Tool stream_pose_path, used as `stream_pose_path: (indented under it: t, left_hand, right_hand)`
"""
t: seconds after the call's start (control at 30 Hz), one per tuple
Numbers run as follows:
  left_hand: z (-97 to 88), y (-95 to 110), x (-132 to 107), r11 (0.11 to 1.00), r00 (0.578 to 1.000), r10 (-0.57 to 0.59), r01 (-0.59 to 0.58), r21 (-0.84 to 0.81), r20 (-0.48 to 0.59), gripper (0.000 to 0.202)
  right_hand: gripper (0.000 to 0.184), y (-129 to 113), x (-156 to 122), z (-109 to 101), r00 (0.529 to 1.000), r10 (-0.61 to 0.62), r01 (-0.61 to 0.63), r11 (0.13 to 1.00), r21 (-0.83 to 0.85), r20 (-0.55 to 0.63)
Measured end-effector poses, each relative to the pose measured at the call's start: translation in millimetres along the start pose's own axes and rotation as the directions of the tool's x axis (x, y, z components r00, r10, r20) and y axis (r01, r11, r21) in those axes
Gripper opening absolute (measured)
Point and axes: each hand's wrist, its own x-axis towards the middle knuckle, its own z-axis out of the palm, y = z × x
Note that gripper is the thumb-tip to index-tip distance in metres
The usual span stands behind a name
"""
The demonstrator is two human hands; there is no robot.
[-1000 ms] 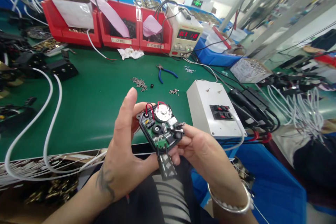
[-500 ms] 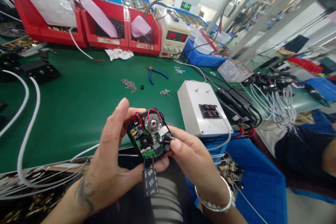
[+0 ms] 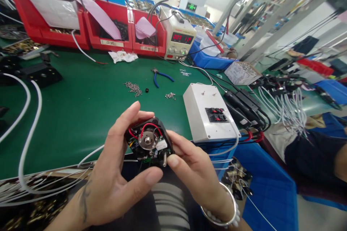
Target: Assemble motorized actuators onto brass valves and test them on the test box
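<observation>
Tipped more steeply than half a second ago, the black device [image 3: 148, 142] now turns its round metal part toward the view and its green board nearly edge-on; the marked black piece that hung below it is out of sight. It sits between both hands, above the near edge of the counter [image 3: 89, 112]. Left hand [image 3: 110, 177] is partly open, fingers around the device's far side, thumb lifted off in front of its lower edge. Right hand [image 3: 195, 169] grips the other side, its thumb by a metal shaft [image 3: 165, 159].

Of the three red bins, the left bin [image 3: 62, 41] holds a white bag over brass-coloured pieces, the middle bin [image 3: 93, 41] dark pieces and a pink sheet, the right bin [image 3: 162, 36] similar contents. A white box [image 3: 238, 79] is full of small metal parts. Lower right, a blue crate [image 3: 279, 177] has brass-coloured and dark parts at its left.
</observation>
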Motion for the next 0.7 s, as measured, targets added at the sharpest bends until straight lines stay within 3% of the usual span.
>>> stream_pose_path:
  t: [0.53, 0.7]
  left_hand:
    - [2.9, 8.1, 1.0, 0.993, 0.999, 0.031, -0.032, -0.115, -0.011, 0.061]
    - [0.8, 12.3, 6.3, 0.999, 1.0, -0.023, 0.023, -0.031, -0.003, 0.053]
  right_hand:
    - [0.046, -14.8, -0.7, -2.8, 0.965, -0.251, 0.26, 0.897, -0.359, 0.071]
    - [0.045, -8.3, 2.4, 2.7, 0.98, -0.198, 0.19, 0.932, -0.307, 0.006]
